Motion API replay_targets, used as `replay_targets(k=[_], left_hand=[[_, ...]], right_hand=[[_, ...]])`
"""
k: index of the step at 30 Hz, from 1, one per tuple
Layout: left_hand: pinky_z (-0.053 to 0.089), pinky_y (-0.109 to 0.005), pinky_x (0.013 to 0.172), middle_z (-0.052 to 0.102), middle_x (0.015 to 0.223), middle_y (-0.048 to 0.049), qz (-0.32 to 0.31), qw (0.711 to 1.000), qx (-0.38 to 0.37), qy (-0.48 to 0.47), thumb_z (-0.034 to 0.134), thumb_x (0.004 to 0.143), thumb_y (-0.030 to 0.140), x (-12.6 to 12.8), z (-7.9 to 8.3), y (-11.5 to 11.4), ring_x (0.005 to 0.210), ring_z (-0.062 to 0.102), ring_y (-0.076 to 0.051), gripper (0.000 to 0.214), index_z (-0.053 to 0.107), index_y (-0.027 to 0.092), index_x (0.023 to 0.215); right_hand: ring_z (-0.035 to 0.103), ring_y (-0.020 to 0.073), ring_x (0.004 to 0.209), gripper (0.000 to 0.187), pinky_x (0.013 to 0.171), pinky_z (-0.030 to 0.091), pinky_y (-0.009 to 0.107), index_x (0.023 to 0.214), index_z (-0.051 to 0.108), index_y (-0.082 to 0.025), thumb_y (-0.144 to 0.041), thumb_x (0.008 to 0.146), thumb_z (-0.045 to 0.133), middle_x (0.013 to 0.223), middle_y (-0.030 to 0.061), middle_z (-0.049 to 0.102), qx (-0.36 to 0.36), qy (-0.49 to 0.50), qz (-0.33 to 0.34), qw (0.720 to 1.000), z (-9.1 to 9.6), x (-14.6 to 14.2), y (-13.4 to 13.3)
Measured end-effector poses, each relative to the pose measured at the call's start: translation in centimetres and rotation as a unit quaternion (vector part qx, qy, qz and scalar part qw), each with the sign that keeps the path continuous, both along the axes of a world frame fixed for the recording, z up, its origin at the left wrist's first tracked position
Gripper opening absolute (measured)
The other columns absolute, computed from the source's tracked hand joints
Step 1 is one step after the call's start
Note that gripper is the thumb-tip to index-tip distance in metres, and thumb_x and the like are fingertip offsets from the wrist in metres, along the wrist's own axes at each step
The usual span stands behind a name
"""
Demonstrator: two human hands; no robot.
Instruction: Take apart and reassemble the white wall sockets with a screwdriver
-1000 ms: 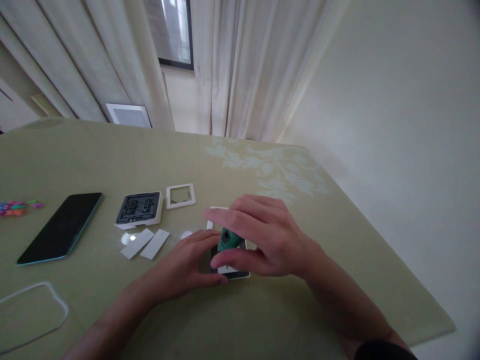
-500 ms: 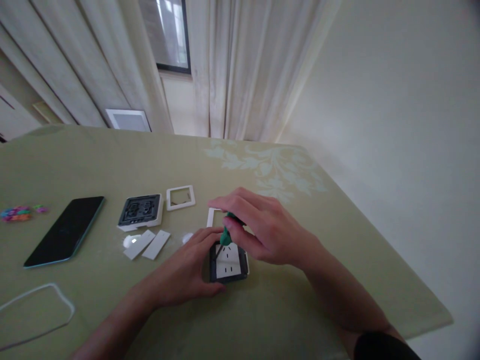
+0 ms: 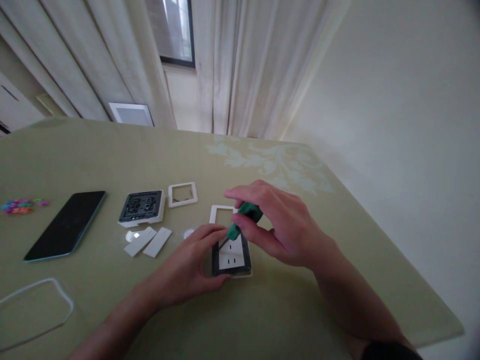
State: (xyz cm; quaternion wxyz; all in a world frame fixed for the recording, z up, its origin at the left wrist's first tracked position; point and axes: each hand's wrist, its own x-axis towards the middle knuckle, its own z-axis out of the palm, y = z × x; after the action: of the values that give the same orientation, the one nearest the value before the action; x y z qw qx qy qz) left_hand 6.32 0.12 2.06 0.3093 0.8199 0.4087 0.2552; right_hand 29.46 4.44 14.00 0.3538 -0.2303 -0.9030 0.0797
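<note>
On the table lies a wall socket (image 3: 235, 257) with a white face, slots and a dark surround. My left hand (image 3: 193, 260) grips its left side, thumb at the near edge and fingers at the far edge. My right hand (image 3: 281, 222) is closed around the green handle of a screwdriver (image 3: 234, 232). The screwdriver is tilted, its shaft running down to the left side of the socket's face; the tip's exact contact is hard to make out. Just beyond the socket, partly hidden by my hands, is a white frame (image 3: 213, 214).
Left of my hands are a second socket body (image 3: 142, 207), a white square frame (image 3: 183, 204) and two white strips (image 3: 157, 242). Farther left lie a phone (image 3: 65, 226), colourful small pieces (image 3: 22, 206) and a white cable (image 3: 62, 295). The table's right edge runs beside a wall.
My right hand has loosened and shifted its fingers on the screwdriver, showing more of the green handle. The left hand still holds the socket. The whole view has shifted slightly.
</note>
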Motion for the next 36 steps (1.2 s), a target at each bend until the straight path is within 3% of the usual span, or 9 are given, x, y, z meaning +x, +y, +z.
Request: replay_targets(k=[10, 18, 26, 31, 33, 36], left_hand=[[0.057, -0.046, 0.105, 0.068, 0.139, -0.0046, -0.024, 1.000, -0.007, 0.009, 0.089, 0.079, 0.032, -0.4, 0.5, 0.2, 0.121, 0.067, -0.031, 0.067, 0.062, 0.032, 0.141], [0.056, -0.051, 0.105, 0.069, 0.138, -0.0060, -0.018, 1.000, 0.019, -0.002, 0.089, 0.080, 0.038, -0.2, -0.8, 0.2, 0.122, 0.067, -0.033, 0.070, 0.059, 0.033, 0.143], [0.057, -0.050, 0.105, 0.070, 0.135, -0.0051, -0.027, 0.999, 0.007, -0.026, 0.088, 0.081, 0.035, 0.0, -0.3, 0.2, 0.124, 0.066, -0.032, 0.061, 0.064, 0.033, 0.137], [0.056, -0.053, 0.106, 0.068, 0.142, -0.0080, -0.021, 0.999, 0.011, -0.024, 0.089, 0.080, 0.039, 0.0, -0.5, 0.4, 0.130, 0.063, -0.036, 0.059, 0.065, 0.031, 0.133], [0.056, -0.052, 0.106, 0.070, 0.140, -0.0077, -0.020, 0.999, 0.018, -0.027, 0.089, 0.080, 0.038, 0.0, -0.6, 0.5, 0.127, 0.065, -0.035, 0.060, 0.065, 0.031, 0.134], [0.057, -0.048, 0.104, 0.071, 0.137, -0.0047, -0.027, 0.999, 0.002, -0.026, 0.087, 0.081, 0.035, 0.0, -0.4, 0.5, 0.124, 0.067, -0.032, 0.056, 0.065, 0.032, 0.133]], right_hand=[[0.070, 0.0137, 0.098, 0.027, 0.088, 0.055, 0.025, 0.129, 0.057, -0.018, -0.022, 0.103, 0.064, 0.111, 0.0057, 0.074, -0.008, 0.001, 0.028, 1.000, -0.4, -0.7, -0.4], [0.069, 0.0129, 0.089, 0.029, 0.082, 0.055, 0.024, 0.126, 0.059, -0.018, -0.019, 0.099, 0.069, 0.102, 0.0042, 0.074, 0.007, 0.026, 0.049, 0.998, -0.5, -0.8, -0.5], [0.070, 0.0149, 0.091, 0.019, 0.081, 0.056, 0.026, 0.114, 0.065, -0.018, -0.025, 0.099, 0.072, 0.098, 0.0046, 0.074, -0.007, 0.015, 0.079, 0.997, -0.5, -1.0, -0.3], [0.067, 0.0198, 0.118, 0.041, 0.098, 0.057, 0.035, 0.146, 0.057, -0.015, -0.020, 0.107, 0.047, 0.131, 0.0131, 0.071, -0.076, -0.026, 0.132, 0.988, 0.4, -0.4, -0.1], [0.070, 0.0179, 0.105, 0.038, 0.091, 0.058, 0.032, 0.143, 0.061, -0.015, -0.022, 0.106, 0.052, 0.118, 0.0106, 0.074, -0.053, -0.007, 0.125, 0.991, 0.2, -0.3, 0.2], [0.066, 0.0154, 0.078, 0.030, 0.076, 0.057, 0.029, 0.120, 0.074, -0.016, -0.035, 0.097, 0.074, 0.084, 0.0028, 0.071, 0.059, 0.040, 0.090, 0.993, -0.4, -0.4, 0.4]])
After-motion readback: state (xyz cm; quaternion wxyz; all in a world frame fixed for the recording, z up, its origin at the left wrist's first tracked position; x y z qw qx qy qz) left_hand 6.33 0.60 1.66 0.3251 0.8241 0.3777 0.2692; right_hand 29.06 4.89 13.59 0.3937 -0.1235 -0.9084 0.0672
